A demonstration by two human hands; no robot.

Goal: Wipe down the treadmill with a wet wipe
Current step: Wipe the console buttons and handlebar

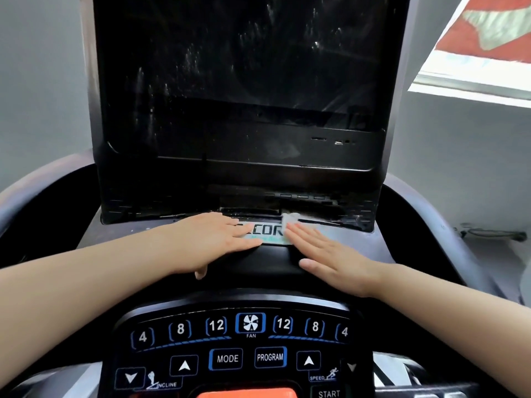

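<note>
Both hands flat, fingers straight, palms down on the console ledge below the screen. Left hand [218,242] grips nothing, just rests on the ledge, fingertips over the left end of the logo plate [271,234], thumb hanging off the near edge. Right hand [324,254] also uncurled, angled toward far-left, fingertips pressing the wipe [287,221] down; no pinch visible. Forearms come in from near-left and near-right, converging at the plate

Treadmill [57,202]: rigid, heavy, fixed, takes pressure fine. Screen [244,67] glossy, streaked with droplets; my guess is go lighter there. Wipe sits bunched at the far edge of the plate, just under the screen housing, mostly hidden by the right fingertips. Judging it soft, light, limp, damp: will bunch and slide under flat fingers, likely snag in the slot behind the plate. Better hold: pinch a fold between thumb and fingers or spread it under the full palm

Button panel [238,349] near, untouched
</note>
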